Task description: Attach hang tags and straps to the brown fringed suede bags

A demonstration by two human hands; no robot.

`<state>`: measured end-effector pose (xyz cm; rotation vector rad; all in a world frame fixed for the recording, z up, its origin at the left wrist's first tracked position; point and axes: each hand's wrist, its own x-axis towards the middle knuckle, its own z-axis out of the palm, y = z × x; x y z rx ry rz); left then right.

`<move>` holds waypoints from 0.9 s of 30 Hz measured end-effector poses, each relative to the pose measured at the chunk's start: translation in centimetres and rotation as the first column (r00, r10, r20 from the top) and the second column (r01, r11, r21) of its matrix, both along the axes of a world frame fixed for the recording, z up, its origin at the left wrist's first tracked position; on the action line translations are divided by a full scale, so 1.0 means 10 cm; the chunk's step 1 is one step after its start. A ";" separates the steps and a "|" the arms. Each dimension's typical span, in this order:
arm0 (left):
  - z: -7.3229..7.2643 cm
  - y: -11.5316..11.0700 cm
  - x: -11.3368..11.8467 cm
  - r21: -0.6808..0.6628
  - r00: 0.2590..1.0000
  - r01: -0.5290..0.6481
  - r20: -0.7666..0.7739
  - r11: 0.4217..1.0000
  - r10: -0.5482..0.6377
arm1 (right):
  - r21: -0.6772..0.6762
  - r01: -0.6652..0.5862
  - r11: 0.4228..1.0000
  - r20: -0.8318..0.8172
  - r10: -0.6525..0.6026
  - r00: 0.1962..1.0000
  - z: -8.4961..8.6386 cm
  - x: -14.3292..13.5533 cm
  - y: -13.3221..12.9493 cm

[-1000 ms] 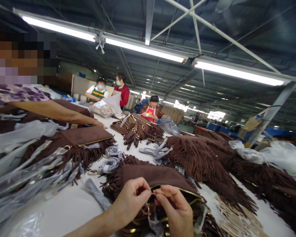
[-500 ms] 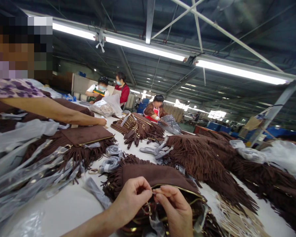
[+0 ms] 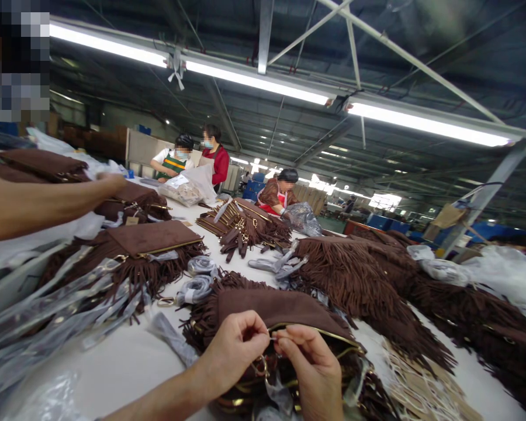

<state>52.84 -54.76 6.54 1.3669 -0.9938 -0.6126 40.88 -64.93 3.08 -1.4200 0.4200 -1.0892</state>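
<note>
A brown fringed bag (image 3: 272,308) with a gold zip lies in front of me on top of other bags. Just over its zip edge, my left hand (image 3: 234,351) is closed in a pinch. My right hand (image 3: 314,365) pinches close beside it, fingertips nearly meeting. A tiny pale piece shows between the fingertips, too small to name. Below the hands hangs a gold clasp (image 3: 260,367) with a strip of clear plastic wrap (image 3: 280,394). Part of the bag's front is hidden behind my hands.
Wrapped straps (image 3: 197,289) lie to the left of the bag. More fringed bags (image 3: 346,269) are heaped at right, near tan tags with white strings (image 3: 425,386). A co-worker's arm (image 3: 48,202) reaches in from the left. Several people stand farther back.
The co-worker's arm at left has drawn back toward the left, away from the nearer bag pile. My hands stay nearly in place, still pinching, with fingertips slightly shifted.
</note>
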 end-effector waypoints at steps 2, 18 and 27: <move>0.00 0.00 -0.01 0.002 1.000 0.008 -0.006 1.000 -0.008 | -0.013 -0.004 1.000 -0.010 0.004 1.000 -0.01 0.00 -0.01; 0.04 0.07 -0.04 0.050 0.995 -0.007 0.097 0.999 0.002 | -0.313 0.000 0.950 -0.174 -0.057 0.983 0.06 -0.03 0.04; 0.02 0.05 -0.07 0.051 0.981 -0.049 0.188 0.997 0.039 | -0.418 0.040 0.908 -0.207 -0.138 0.969 0.16 0.00 0.07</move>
